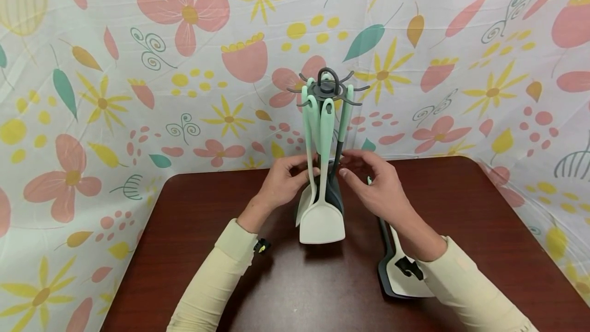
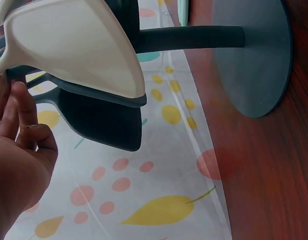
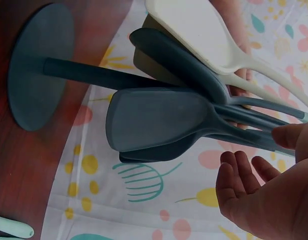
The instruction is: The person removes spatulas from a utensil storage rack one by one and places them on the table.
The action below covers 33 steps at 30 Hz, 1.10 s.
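A dark grey utensil rack (image 1: 326, 86) stands at the back middle of the brown table (image 1: 198, 219), with several mint-handled utensils hanging from its hooks. A cream spatula (image 1: 322, 222) hangs in front. My left hand (image 1: 288, 181) reaches in from the left and its fingertips touch the hanging handles. My right hand (image 1: 371, 181) hovers at the right side with its fingers spread, a fingertip by a dark handle. The left wrist view shows the cream spatula (image 2: 78, 45) over a dark one (image 2: 98, 120), with my left hand (image 2: 18, 150) beside them. The right wrist view shows a dark spatula (image 3: 154, 120) and my right hand (image 3: 264, 195).
Two more utensils (image 1: 401, 278), one dark and one cream, lie on the table under my right forearm. The rack's round base (image 2: 254, 60) sits near the table's far edge. A flowered cloth (image 1: 138, 91) hangs behind and around the table.
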Tool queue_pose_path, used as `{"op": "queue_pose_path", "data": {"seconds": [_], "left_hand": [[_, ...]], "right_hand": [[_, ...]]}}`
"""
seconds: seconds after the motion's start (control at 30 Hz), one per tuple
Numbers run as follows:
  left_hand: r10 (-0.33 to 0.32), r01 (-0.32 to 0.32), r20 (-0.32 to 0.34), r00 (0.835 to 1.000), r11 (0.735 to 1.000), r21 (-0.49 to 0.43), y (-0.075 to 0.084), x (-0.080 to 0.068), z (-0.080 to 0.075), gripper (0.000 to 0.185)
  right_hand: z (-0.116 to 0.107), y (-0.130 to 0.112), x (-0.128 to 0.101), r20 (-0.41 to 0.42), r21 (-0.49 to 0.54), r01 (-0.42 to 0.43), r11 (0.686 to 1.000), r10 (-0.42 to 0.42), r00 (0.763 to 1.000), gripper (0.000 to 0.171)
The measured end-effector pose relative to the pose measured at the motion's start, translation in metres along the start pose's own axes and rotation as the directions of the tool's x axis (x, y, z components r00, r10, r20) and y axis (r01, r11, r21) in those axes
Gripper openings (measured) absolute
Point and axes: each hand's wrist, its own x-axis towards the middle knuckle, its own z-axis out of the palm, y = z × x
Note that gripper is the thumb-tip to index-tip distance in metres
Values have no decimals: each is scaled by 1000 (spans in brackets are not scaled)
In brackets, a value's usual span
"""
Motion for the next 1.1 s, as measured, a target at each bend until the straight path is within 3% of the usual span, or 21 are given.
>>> {"op": "queue_pose_path", "data": {"seconds": [0.23,0.5,1.1], "left_hand": [[13,-13,-3,1000,1000,-15,0,0,1,29],[17,-17,-6,1000,1000,-21,0,1,1,28],[8,-8,-7,1000,1000,-7,2,0,1,28]], "right_hand": [[4,2,1,15,43,-12,999,12,1000,36],[8,0,3,2,7,5,1000,-5,1000,27],[13,-9,9,-9,46,-5,999,6,1000,21]]}}
